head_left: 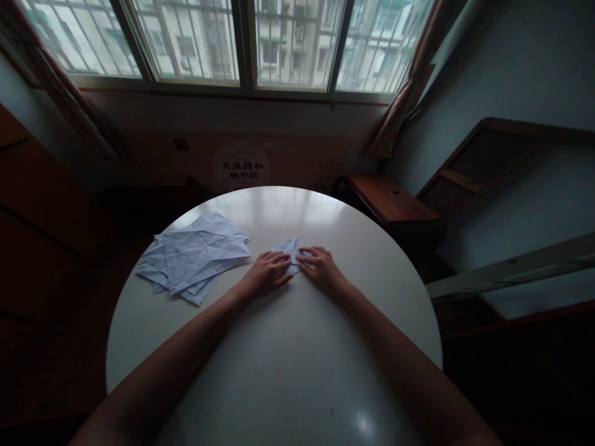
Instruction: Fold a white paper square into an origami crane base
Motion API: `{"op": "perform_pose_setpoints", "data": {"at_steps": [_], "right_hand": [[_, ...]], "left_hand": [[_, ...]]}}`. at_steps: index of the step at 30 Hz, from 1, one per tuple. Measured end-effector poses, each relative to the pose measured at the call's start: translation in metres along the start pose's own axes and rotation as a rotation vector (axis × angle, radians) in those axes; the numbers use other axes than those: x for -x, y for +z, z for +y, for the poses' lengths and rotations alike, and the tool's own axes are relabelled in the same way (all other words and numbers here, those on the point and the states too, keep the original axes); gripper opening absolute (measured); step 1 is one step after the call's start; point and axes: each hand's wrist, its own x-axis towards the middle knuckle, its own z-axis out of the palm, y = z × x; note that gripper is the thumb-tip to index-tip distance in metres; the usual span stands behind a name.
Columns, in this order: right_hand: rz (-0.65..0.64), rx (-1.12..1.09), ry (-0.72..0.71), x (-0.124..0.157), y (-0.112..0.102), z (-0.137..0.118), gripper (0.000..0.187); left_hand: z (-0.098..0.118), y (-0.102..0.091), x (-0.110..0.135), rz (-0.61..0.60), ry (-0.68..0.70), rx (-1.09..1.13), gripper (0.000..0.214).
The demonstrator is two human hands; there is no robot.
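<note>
A small white sheet of paper (292, 246), folded into a pointed shape with crease lines, lies flat on the round white table (279, 371). My left hand (267, 272) rests on its left side, fingers bent and pressed on the edge. From the right, my right hand (320, 267) holds the opposite edge with its bent fingertips. Both hands partly cover the paper, so its lower edges are hard to make out. Left of my left hand lies a loose pile of creased white paper sheets (204, 254), overlapping at different angles.
Beyond the table, a cardboard panel (288, 155) with printed characters stands under a barred window (292, 49). A brown wooden stool or bench (390, 197) is at the back right, near a leaning wooden frame (493, 139). Curtains (404, 99) hang at the sides.
</note>
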Motion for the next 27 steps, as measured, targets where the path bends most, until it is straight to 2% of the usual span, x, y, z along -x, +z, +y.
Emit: {"op": "perform_pose_setpoints", "data": {"at_steps": [8, 17, 27], "right_hand": [[-0.029, -0.017, -0.013, 0.0004, 0.0002, 0.0015, 0.023], [-0.112, -0.03, -0.065, 0.0002, -0.0038, 0.0079, 0.043], [-0.056, -0.049, -0.055, -0.001, -0.0002, 0.0073, 0.022]], "left_hand": [[0.0033, -0.0059, 0.0017, -0.002, 0.039, 0.078, 0.042], [0.0021, -0.003, 0.0005, 0.016, 0.016, 0.092, 0.039], [0.0042, -0.0065, 0.001, 0.012, 0.017, 0.073, 0.038]]}}
